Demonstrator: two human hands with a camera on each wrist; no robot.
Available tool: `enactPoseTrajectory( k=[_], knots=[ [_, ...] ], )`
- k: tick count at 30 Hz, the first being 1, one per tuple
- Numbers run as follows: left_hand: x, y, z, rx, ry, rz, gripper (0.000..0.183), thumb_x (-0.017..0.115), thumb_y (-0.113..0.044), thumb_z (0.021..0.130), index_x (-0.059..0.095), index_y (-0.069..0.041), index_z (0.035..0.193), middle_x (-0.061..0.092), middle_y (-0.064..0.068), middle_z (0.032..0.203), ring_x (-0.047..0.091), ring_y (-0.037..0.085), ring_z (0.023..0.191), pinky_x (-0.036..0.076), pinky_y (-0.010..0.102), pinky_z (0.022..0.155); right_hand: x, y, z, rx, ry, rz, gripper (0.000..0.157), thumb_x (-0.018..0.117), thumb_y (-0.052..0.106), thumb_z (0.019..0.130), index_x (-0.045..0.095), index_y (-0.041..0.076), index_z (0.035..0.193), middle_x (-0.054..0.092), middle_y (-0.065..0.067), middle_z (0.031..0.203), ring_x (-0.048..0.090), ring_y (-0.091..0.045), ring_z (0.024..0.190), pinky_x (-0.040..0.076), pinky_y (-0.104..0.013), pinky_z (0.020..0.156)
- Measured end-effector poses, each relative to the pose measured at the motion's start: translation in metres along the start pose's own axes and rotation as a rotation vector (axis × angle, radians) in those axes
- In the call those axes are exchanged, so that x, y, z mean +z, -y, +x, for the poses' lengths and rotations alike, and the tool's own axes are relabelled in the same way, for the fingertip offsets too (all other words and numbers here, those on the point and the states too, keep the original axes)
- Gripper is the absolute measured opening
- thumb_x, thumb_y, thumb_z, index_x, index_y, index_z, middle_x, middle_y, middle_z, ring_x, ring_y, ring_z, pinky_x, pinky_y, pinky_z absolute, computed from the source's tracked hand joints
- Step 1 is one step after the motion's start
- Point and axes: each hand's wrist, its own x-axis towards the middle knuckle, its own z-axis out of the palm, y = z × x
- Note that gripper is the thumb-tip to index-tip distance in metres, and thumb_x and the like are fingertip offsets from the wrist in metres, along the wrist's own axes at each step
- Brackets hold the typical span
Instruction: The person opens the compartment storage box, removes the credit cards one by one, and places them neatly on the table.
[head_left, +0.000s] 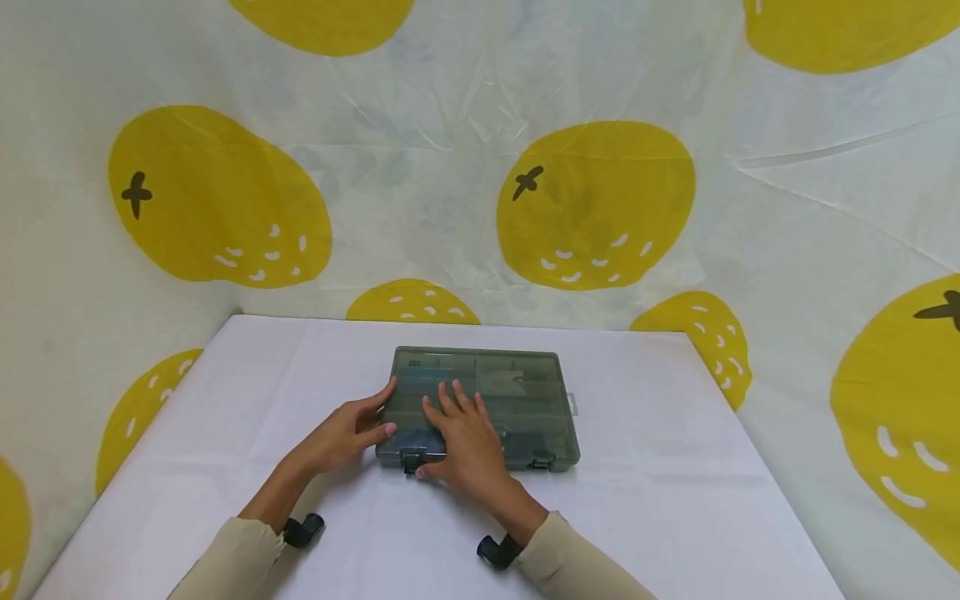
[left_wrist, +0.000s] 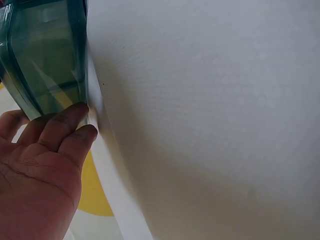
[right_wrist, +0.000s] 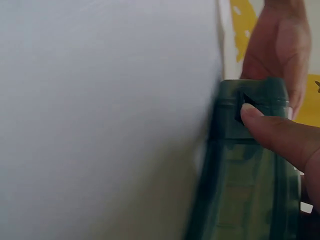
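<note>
A translucent dark green compartment box [head_left: 536, 408] lies with its lid down on the white table. My left hand [head_left: 341, 433] is at the box's left end, its fingers [left_wrist: 65, 125] against the side wall and its thumb at the lid's edge. My right hand [head_left: 472, 446] lies over the lid with fingers spread. Its thumb [right_wrist: 255, 117] presses at the left front latch [head_left: 412, 458]. Farther right on the front edge is a second latch [head_left: 542, 460]. Through the lid show dividers, a pale piece [head_left: 504, 382] and dark blue contents, blurred by the plastic.
The white-covered table [head_left: 660, 500] extends around the box on all sides. Behind and beside it hangs a white cloth [head_left: 420, 208] printed with yellow fruit. A small clear tab [head_left: 572, 404] sticks out from the box's right side. Black wrist cameras [head_left: 303, 530] sit on both wrists.
</note>
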Motion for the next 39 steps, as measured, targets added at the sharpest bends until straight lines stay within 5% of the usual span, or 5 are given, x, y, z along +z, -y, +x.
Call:
enactPoseTrajectory(
  k=[7,14,20,31,39],
  knots=[
    [0.0,0.0,-0.001,0.01,0.0,-0.002,0.081,0.067,-0.024,0.107,0.018,-0.006,0.169,0.02,0.016,0.176,0.035,0.043,0.157,0.034,0.055,0.125,0.008,-0.001,-0.004,-0.031,-0.04,-0.105,0.103,0.091,0.054,0.079,0.044,0.022,0.163,0.035,-0.008,0.173,0.025,-0.03,0.165,0.026,-0.055,0.134],
    [0.003,0.001,-0.002,-0.005,0.003,-0.039,0.081,0.067,-0.022,0.107,0.018,-0.006,0.169,0.019,0.016,0.177,0.035,0.044,0.156,0.034,0.056,0.125,-0.003,-0.013,-0.011,-0.099,0.009,-0.039,0.096,0.092,0.042,0.082,0.045,0.023,0.163,0.035,-0.008,0.173,0.025,-0.029,0.165,0.027,-0.052,0.134],
    [0.003,0.006,-0.003,-0.038,-0.003,-0.095,0.082,0.068,-0.023,0.106,0.018,-0.013,0.171,0.016,0.011,0.178,0.034,0.045,0.157,0.034,0.054,0.125,-0.021,-0.038,-0.028,-0.175,0.056,0.046,0.082,0.089,0.027,0.087,0.05,0.024,0.16,0.039,-0.007,0.172,0.031,-0.028,0.163,0.044,-0.051,0.124],
    [0.0,0.008,-0.005,-0.061,0.003,-0.152,0.084,0.069,-0.023,0.105,0.019,-0.022,0.171,0.015,0.003,0.179,0.031,0.039,0.16,0.031,0.049,0.127,-0.037,-0.074,-0.056,-0.208,-0.053,0.003,0.068,0.091,0.023,0.084,0.065,0.022,0.148,0.056,-0.003,0.16,0.047,-0.025,0.154,0.052,-0.047,0.117],
    [-0.002,0.01,-0.008,-0.025,0.017,-0.222,0.082,0.068,-0.018,0.106,0.019,-0.02,0.171,0.015,0.002,0.179,0.029,0.038,0.161,0.03,0.048,0.126,-0.038,-0.088,-0.061,-0.254,-0.126,-0.026,0.058,0.089,0.03,0.085,0.071,0.027,0.14,0.061,0.002,0.155,0.055,-0.021,0.148,0.065,-0.04,0.095]
  ],
)
